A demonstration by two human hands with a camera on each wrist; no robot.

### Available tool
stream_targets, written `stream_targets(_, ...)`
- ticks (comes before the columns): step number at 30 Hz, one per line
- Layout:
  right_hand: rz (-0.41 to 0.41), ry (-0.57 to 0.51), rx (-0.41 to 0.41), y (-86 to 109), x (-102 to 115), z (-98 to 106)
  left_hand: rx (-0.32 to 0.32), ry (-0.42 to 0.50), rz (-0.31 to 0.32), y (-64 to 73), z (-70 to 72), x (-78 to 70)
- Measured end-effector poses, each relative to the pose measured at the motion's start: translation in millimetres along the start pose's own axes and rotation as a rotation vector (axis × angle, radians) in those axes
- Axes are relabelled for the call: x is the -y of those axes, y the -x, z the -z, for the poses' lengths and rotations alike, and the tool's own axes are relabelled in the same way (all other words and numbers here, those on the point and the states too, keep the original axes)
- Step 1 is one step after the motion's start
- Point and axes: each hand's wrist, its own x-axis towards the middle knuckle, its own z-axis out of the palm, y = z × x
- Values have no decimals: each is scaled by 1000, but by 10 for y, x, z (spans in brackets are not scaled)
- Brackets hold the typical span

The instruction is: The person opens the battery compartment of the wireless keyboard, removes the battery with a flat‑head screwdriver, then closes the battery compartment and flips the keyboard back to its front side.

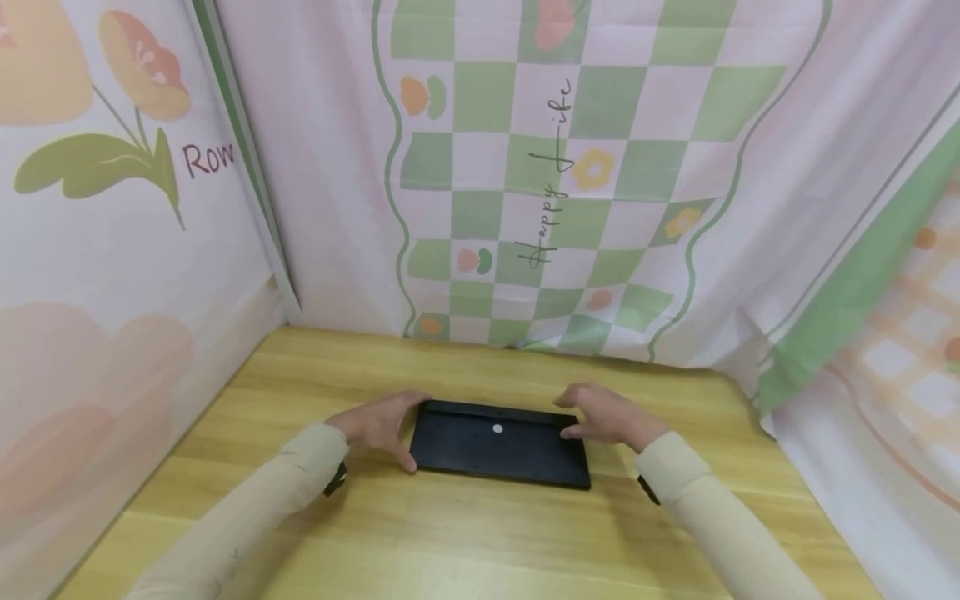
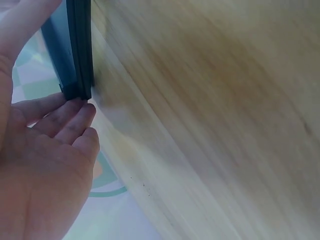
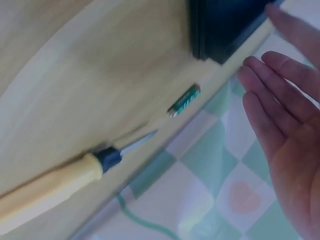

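Observation:
A flat black rectangular keyboard (image 1: pixel 491 454), apparently underside up, lies on the wooden table with a white round spot near its back edge. My left hand (image 1: pixel 378 423) spans its left end, thumb at the near corner and fingers at the far corner. In the left wrist view those fingertips meet the end of the keyboard (image 2: pixel 80 50). Over the opposite end hovers my right hand (image 1: pixel 611 415), thumb over the surface and fingers stretched out. The right wrist view shows a small green battery (image 3: pixel 184 100) and a yellow-handled screwdriver (image 3: pixel 55 192) beside that end.
The wooden table (image 1: pixel 450 542) meets a checked, printed curtain (image 1: pixel 525 208) at the back. A printed panel (image 1: pixel 112 292) stands along the left side, and more cloth (image 1: pixel 832 333) hangs at the right. The battery and screwdriver cannot be made out in the head view.

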Motion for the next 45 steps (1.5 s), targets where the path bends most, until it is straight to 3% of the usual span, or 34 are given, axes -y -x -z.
stream_targets(8,-82,-149,15,329,-44,40,30,4,-13,42,12,66)
stream_targets(19,-131,-326,-28,631,-112,-301,24,25,-34,95,-11,146)
stream_targets(27,-94,-309,-69,608,-145,-472,14,53,-58,72,-44,179)
stream_targets(36,-104,-300,-79,527,-143,-449,-44,74,-92,27,-63,206)
stream_targets(45,-88,-304,-110,479,-143,-488,-54,209,-160,103,32,236)
